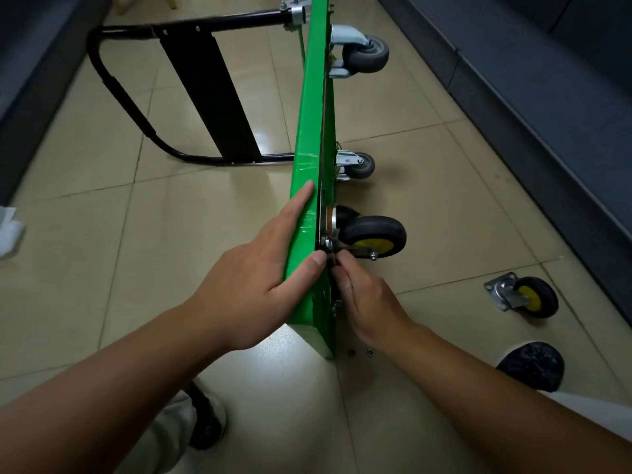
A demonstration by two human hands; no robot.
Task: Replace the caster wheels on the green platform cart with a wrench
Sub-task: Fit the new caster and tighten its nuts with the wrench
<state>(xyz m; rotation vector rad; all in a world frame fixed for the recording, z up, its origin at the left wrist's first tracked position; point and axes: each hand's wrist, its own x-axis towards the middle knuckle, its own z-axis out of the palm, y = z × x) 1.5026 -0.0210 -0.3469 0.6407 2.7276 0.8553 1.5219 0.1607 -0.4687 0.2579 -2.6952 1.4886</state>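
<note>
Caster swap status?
Done: no corner visibly finished. In hand: mounted yellow caster on the green cart; right hand pinches a fastener at its plate, left hand steadies the cart. Left: two grey casters mounted; loose yellow caster and two nuts on the floor.

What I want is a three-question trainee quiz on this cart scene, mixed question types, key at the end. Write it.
1. True or false: the green platform cart stands upright on its wheels.
2. Where is the loose caster? A) on the floor, right of the cart; B) on a shelf; C) bolted to the cart.
3. Fill in: the left hand rests flat on the cart's edge, while the right hand pinches at the plate of the ___-hubbed mounted caster.
Key: 1 false, it lies tipped on its side; 2 A; 3 yellow.
</note>
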